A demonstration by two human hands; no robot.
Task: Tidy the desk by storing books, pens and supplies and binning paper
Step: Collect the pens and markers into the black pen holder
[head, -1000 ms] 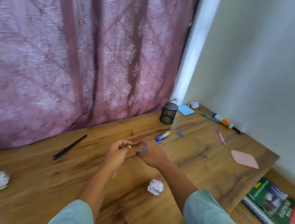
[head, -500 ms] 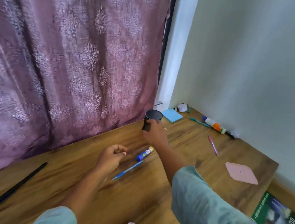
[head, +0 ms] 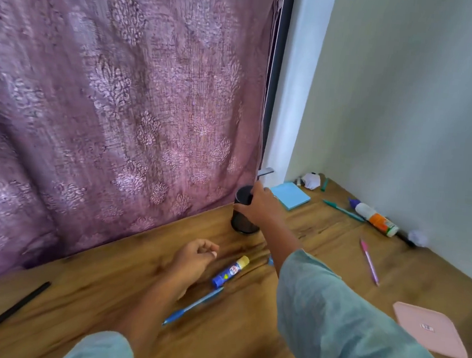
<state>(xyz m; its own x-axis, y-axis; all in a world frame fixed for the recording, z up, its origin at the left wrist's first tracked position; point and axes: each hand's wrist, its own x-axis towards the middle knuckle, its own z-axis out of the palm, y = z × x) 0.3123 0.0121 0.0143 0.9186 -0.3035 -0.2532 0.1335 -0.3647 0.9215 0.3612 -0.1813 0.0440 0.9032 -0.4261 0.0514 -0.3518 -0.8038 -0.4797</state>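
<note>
Far left on the wooden desk (head: 107,295) lies a black pen (head: 4,311). Next, the left hand (head: 194,257), fingers loosely curled and holding nothing, is just beside a glue stick (head: 230,271) and a blue pen (head: 192,305). Behind them the right hand (head: 261,206) grips the top of the upright black pen holder (head: 242,224), near the curtain (head: 121,113). Further right lie blue sticky notes (head: 290,195), a glue bottle (head: 375,218), a pink pen (head: 369,261) and a pink pad (head: 431,331)

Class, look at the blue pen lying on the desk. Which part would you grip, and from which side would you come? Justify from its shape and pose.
Pinch the blue pen across the middle of its barrel, coming down from above. It lies flat on the desk, long and slim, so only its sides are free; the glue stick crowds its far end, and mid-barrel should balance.
</note>
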